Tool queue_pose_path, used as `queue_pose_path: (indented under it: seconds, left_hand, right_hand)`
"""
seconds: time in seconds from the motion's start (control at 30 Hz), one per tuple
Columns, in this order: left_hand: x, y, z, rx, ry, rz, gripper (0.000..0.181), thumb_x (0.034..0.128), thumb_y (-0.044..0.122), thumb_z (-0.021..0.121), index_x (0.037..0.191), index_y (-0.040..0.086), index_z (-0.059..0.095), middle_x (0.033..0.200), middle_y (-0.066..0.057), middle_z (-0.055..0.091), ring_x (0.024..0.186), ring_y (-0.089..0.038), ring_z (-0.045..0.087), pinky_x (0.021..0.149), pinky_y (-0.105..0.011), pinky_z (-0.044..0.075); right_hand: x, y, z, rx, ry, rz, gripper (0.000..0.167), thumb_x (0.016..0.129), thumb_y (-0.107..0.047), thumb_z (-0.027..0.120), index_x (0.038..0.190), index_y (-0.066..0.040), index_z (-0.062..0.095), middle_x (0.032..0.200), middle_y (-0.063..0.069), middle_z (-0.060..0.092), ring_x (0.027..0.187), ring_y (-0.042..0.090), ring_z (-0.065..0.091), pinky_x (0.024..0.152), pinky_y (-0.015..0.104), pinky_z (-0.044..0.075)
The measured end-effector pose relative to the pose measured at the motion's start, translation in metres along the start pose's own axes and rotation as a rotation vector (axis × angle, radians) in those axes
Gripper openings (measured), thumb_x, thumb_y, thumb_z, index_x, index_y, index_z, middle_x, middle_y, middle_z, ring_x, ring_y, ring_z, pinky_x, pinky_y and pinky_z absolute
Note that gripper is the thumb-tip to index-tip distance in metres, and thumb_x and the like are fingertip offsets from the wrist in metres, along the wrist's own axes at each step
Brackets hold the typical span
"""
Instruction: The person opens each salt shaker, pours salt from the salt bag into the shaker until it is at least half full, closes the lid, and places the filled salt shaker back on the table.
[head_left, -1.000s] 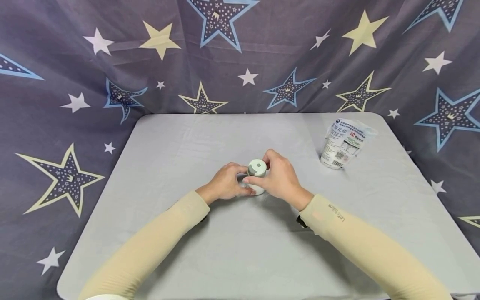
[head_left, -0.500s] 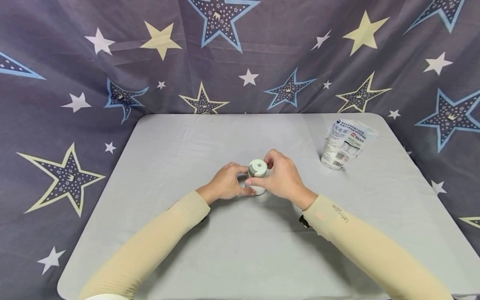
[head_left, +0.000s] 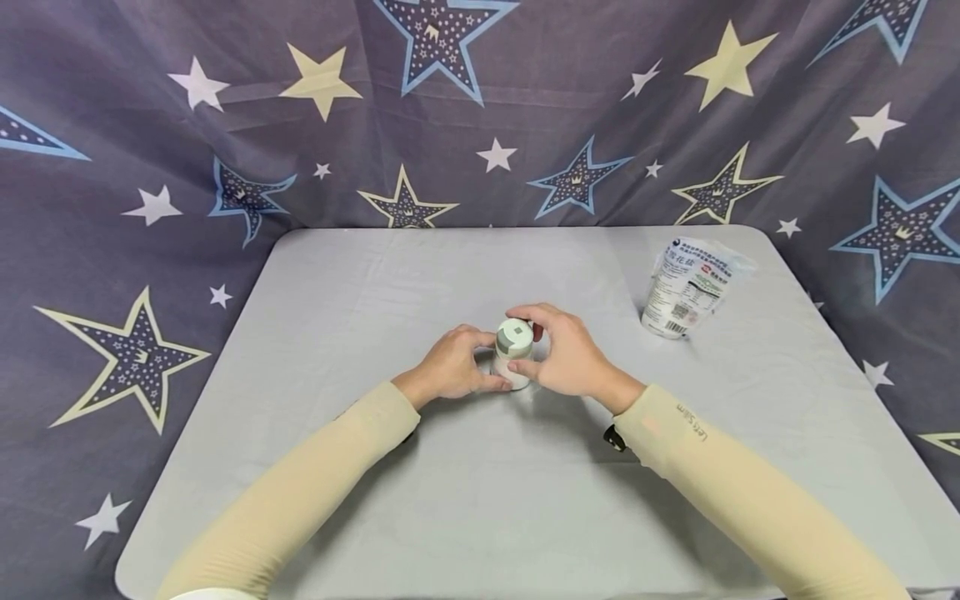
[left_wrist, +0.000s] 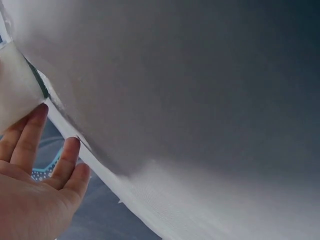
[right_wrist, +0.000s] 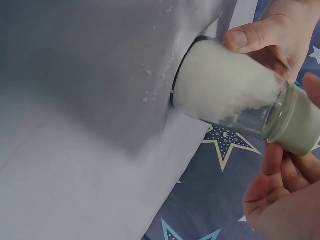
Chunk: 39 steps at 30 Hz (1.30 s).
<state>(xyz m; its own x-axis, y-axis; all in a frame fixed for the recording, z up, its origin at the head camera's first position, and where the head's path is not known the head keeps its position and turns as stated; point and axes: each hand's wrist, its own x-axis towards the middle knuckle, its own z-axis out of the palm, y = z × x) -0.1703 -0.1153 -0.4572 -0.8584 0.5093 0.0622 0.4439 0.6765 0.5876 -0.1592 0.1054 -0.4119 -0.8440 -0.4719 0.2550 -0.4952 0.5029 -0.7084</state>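
A glass jar [right_wrist: 225, 82] of white grains with a pale green lid [head_left: 515, 335] stands upright on the table in the head view. My left hand [head_left: 450, 363] grips the jar's lower body, thumb in front and fingers on the far side. At the lid, my right hand [head_left: 566, 350] has its fingers round the far and right side. Its thumb lies lower, at the jar's front. In the right wrist view the fingertips touch the lid's edge. Only a corner of the jar [left_wrist: 20, 90] enters the left wrist view, against the left fingers.
To the right stands a printed plastic salt bag [head_left: 686, 287], its clear top crumpled. A few white grains [right_wrist: 148, 73] lie on the table beside the jar. The grey-covered table [head_left: 360, 283] meets a dark star-patterned curtain [head_left: 480, 117] at the back.
My right hand has shifted slightly right, its thumb sliding from the lid's front toward the right and its fingers reaching over the lid's far side. The left hand and jar stay put.
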Motion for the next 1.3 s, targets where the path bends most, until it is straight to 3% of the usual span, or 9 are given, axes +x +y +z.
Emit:
queue_pose_path:
  seconds: [0.2, 0.43, 0.8, 1.0, 1.3]
  left_hand:
    - [-0.001, -0.001, 0.001, -0.004, 0.001, -0.007, 0.059, 0.0729, 0.042, 0.094, 0.124, 0.021, 0.074, 0.125, 0.001, 0.072, 0.119, -0.025, 0.059, 0.105, -0.043, 0.046]
    - [-0.001, 0.0, 0.0, -0.003, 0.011, -0.008, 0.058, 0.0719, 0.041, 0.094, 0.123, 0.021, 0.075, 0.123, 0.002, 0.072, 0.119, -0.024, 0.059, 0.105, -0.042, 0.046]
    - [-0.001, 0.0, 0.0, -0.004, 0.006, -0.021, 0.056, 0.0715, 0.042, 0.094, 0.12, 0.02, 0.075, 0.121, -0.001, 0.073, 0.119, -0.025, 0.058, 0.104, -0.044, 0.046]
    - [-0.001, 0.001, 0.0, -0.007, 0.007, -0.017, 0.056, 0.0711, 0.041, 0.095, 0.119, 0.02, 0.075, 0.121, -0.001, 0.073, 0.119, -0.025, 0.059, 0.104, -0.043, 0.046]
    - [-0.001, 0.0, 0.0, 0.013, 0.012, 0.003, 0.059, 0.0706, 0.04, 0.095, 0.122, 0.019, 0.075, 0.122, -0.001, 0.073, 0.118, -0.026, 0.06, 0.104, -0.043, 0.046]
  right_hand:
    - [0.001, -0.003, 0.001, -0.003, 0.018, 0.019, 0.057, 0.075, -0.008, 0.09, 0.127, -0.005, 0.067, 0.11, 0.005, 0.068, 0.092, 0.024, 0.058, 0.083, 0.045, 0.05]
    - [0.001, -0.002, 0.005, -0.012, 0.084, 0.021, 0.048, 0.071, -0.017, 0.096, 0.11, -0.01, 0.069, 0.099, -0.001, 0.068, 0.087, 0.033, 0.059, 0.074, 0.035, 0.044]
    - [-0.001, -0.008, 0.017, -0.103, 0.18, 0.127, 0.055, 0.071, -0.036, 0.096, 0.095, -0.011, 0.054, 0.088, 0.001, 0.061, 0.077, 0.02, 0.053, 0.064, 0.033, 0.044]
    - [-0.003, -0.009, 0.017, -0.115, 0.165, 0.147, 0.058, 0.071, -0.039, 0.096, 0.099, -0.011, 0.054, 0.092, 0.003, 0.061, 0.081, 0.021, 0.055, 0.066, 0.033, 0.044]
    - [0.003, -0.003, 0.003, -0.048, 0.051, 0.054, 0.073, 0.069, -0.021, 0.096, 0.133, -0.005, 0.062, 0.114, 0.006, 0.066, 0.091, 0.032, 0.058, 0.075, 0.037, 0.045]
